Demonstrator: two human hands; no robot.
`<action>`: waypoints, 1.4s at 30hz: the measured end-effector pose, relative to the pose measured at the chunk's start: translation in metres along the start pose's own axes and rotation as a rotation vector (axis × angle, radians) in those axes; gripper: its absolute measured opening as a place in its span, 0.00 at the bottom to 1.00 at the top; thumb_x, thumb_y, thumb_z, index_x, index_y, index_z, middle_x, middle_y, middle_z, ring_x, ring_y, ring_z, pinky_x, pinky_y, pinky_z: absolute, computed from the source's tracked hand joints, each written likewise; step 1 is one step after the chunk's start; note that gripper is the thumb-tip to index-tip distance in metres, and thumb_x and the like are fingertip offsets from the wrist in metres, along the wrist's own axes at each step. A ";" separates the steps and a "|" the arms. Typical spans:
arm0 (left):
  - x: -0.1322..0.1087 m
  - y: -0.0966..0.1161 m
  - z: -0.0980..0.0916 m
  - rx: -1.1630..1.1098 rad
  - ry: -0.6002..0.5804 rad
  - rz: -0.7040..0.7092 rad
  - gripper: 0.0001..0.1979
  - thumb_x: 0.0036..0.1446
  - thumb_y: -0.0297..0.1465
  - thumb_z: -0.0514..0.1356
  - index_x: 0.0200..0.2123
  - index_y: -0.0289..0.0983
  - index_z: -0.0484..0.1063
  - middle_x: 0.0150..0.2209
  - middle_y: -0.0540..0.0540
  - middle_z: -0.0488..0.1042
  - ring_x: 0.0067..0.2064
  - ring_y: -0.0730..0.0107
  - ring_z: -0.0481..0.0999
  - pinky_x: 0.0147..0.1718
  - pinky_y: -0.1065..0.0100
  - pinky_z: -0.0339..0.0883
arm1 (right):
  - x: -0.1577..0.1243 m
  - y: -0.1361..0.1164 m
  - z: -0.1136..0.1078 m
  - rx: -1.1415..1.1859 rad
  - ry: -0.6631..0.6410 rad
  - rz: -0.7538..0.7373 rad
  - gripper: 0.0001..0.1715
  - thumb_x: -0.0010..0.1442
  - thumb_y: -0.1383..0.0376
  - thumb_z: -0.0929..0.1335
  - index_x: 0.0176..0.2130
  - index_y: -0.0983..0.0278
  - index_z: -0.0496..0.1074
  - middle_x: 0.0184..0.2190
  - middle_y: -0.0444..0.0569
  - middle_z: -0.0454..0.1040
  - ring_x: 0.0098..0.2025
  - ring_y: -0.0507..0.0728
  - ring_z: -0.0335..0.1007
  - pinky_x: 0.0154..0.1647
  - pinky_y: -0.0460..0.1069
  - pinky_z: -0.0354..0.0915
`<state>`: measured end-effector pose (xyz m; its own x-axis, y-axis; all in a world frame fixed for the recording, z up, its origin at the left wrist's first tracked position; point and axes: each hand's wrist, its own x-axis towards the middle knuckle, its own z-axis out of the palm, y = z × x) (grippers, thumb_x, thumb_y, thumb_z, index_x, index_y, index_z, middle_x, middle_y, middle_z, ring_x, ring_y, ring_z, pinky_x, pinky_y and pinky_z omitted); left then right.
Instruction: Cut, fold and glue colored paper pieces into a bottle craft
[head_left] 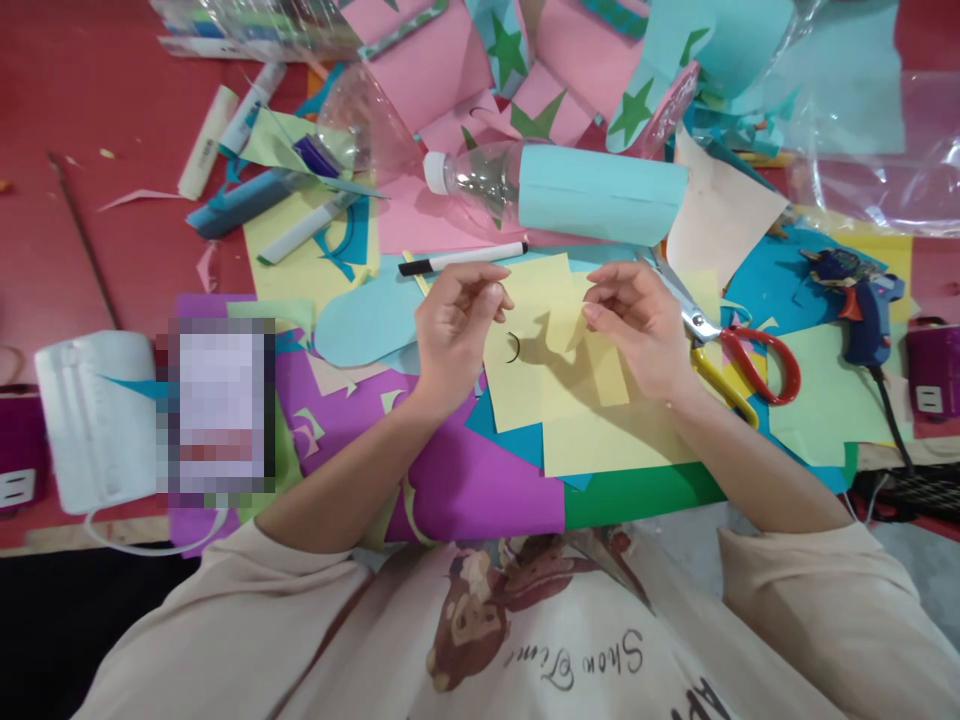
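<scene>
From afar I see the yellow paper piece lying below and between the hands, its long axis running roughly forward. The left hand is nearer; the right hand hovers off to its right. Both curl their fingers, but whether either pinches anything, I can't tell. It looks flat, pale, straight-edged, shadowed, marked with a small black arc.
</scene>
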<state>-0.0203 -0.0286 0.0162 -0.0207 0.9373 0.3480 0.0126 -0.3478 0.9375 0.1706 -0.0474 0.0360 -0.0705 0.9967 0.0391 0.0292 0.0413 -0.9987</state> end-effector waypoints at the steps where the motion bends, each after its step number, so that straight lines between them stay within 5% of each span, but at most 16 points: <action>1: 0.000 0.000 0.000 -0.010 -0.003 -0.006 0.10 0.59 0.42 0.61 0.36 0.42 0.72 0.24 0.52 0.71 0.24 0.78 0.70 0.22 0.73 0.66 | 0.000 0.000 0.000 -0.009 0.000 0.006 0.12 0.57 0.64 0.70 0.42 0.58 0.66 0.30 0.41 0.69 0.35 0.50 0.70 0.36 0.47 0.68; 4: -0.003 -0.001 -0.001 -0.032 -0.046 -0.053 0.10 0.62 0.42 0.58 0.39 0.43 0.71 0.18 0.57 0.63 0.15 0.82 0.59 0.15 0.75 0.57 | 0.000 -0.001 0.000 -0.004 0.005 0.014 0.12 0.56 0.65 0.70 0.41 0.58 0.66 0.30 0.41 0.69 0.35 0.50 0.70 0.36 0.47 0.68; 6: -0.005 -0.003 -0.001 -0.021 -0.063 -0.083 0.11 0.61 0.41 0.59 0.45 0.46 0.69 0.18 0.58 0.65 0.16 0.81 0.63 0.16 0.76 0.58 | 0.000 -0.001 0.001 0.032 0.006 0.022 0.12 0.56 0.67 0.70 0.41 0.59 0.67 0.30 0.41 0.70 0.34 0.49 0.69 0.36 0.47 0.68; 9: -0.007 -0.008 0.002 -0.025 -0.038 0.050 0.35 0.51 0.43 0.68 0.59 0.58 0.56 0.44 0.52 0.75 0.43 0.71 0.78 0.36 0.71 0.73 | -0.001 -0.002 0.002 0.077 -0.003 0.039 0.12 0.55 0.69 0.70 0.41 0.60 0.68 0.29 0.41 0.70 0.33 0.48 0.68 0.34 0.45 0.67; 10: -0.007 -0.009 0.002 -0.019 -0.043 0.106 0.41 0.47 0.44 0.70 0.60 0.61 0.53 0.54 0.51 0.69 0.54 0.66 0.74 0.46 0.66 0.73 | -0.001 -0.002 0.003 0.085 -0.008 0.041 0.12 0.55 0.69 0.70 0.40 0.60 0.68 0.29 0.41 0.70 0.32 0.48 0.68 0.34 0.45 0.67; 12: -0.008 -0.010 0.003 0.015 -0.115 0.110 0.38 0.50 0.47 0.67 0.61 0.60 0.52 0.61 0.48 0.63 0.59 0.62 0.69 0.52 0.62 0.70 | -0.001 -0.001 0.004 0.091 -0.029 0.039 0.12 0.55 0.68 0.70 0.40 0.60 0.67 0.29 0.41 0.69 0.32 0.48 0.68 0.34 0.46 0.67; 16: -0.011 -0.003 0.003 0.060 -0.285 -0.043 0.22 0.58 0.49 0.59 0.51 0.45 0.67 0.42 0.46 0.76 0.39 0.71 0.78 0.38 0.69 0.73 | -0.002 -0.001 0.006 0.073 -0.105 0.043 0.13 0.55 0.65 0.71 0.40 0.60 0.66 0.29 0.41 0.70 0.31 0.49 0.69 0.35 0.47 0.67; 21: -0.011 0.009 0.004 0.167 -0.321 -0.107 0.17 0.57 0.45 0.61 0.28 0.37 0.71 0.24 0.51 0.72 0.24 0.79 0.69 0.23 0.76 0.64 | -0.003 -0.004 0.005 0.020 -0.124 0.023 0.14 0.56 0.58 0.72 0.39 0.60 0.67 0.31 0.42 0.71 0.32 0.50 0.69 0.36 0.48 0.68; 26: -0.009 0.006 0.004 0.094 -0.237 -0.184 0.16 0.56 0.44 0.62 0.27 0.37 0.69 0.23 0.53 0.68 0.21 0.82 0.64 0.19 0.76 0.61 | 0.002 -0.007 -0.001 0.034 0.069 -0.037 0.17 0.60 0.51 0.69 0.30 0.60 0.65 0.26 0.41 0.68 0.26 0.49 0.65 0.29 0.47 0.66; 31: -0.008 0.006 0.005 0.028 -0.216 -0.238 0.17 0.55 0.45 0.63 0.26 0.37 0.70 0.21 0.53 0.67 0.19 0.82 0.64 0.17 0.76 0.62 | -0.001 -0.006 -0.003 0.020 0.079 0.049 0.28 0.62 0.44 0.63 0.22 0.59 0.56 0.17 0.40 0.59 0.18 0.49 0.55 0.17 0.47 0.56; 35: -0.008 0.009 0.005 0.030 -0.210 -0.261 0.17 0.55 0.45 0.63 0.26 0.37 0.72 0.22 0.52 0.69 0.19 0.80 0.66 0.17 0.76 0.61 | -0.005 -0.007 -0.001 -0.070 0.013 0.031 0.34 0.64 0.40 0.54 0.19 0.60 0.54 0.20 0.45 0.65 0.22 0.52 0.62 0.26 0.50 0.64; 38: -0.009 0.010 0.005 0.049 -0.233 -0.223 0.14 0.57 0.42 0.62 0.27 0.37 0.74 0.22 0.52 0.71 0.20 0.80 0.68 0.17 0.76 0.60 | -0.005 -0.009 0.001 -0.176 -0.065 -0.083 0.25 0.63 0.44 0.61 0.30 0.61 0.68 0.35 0.49 0.73 0.36 0.54 0.70 0.39 0.52 0.67; 42: -0.009 0.009 0.004 0.065 -0.276 -0.172 0.14 0.59 0.41 0.60 0.31 0.38 0.77 0.25 0.50 0.75 0.21 0.79 0.70 0.20 0.75 0.62 | -0.004 -0.010 0.004 -0.368 -0.214 -0.121 0.10 0.58 0.59 0.69 0.31 0.61 0.66 0.29 0.44 0.71 0.32 0.52 0.67 0.37 0.50 0.64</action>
<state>-0.0161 -0.0401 0.0213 0.2432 0.9564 0.1617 0.0963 -0.1896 0.9771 0.1663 -0.0522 0.0453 -0.2986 0.9481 0.1091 0.3586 0.2174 -0.9078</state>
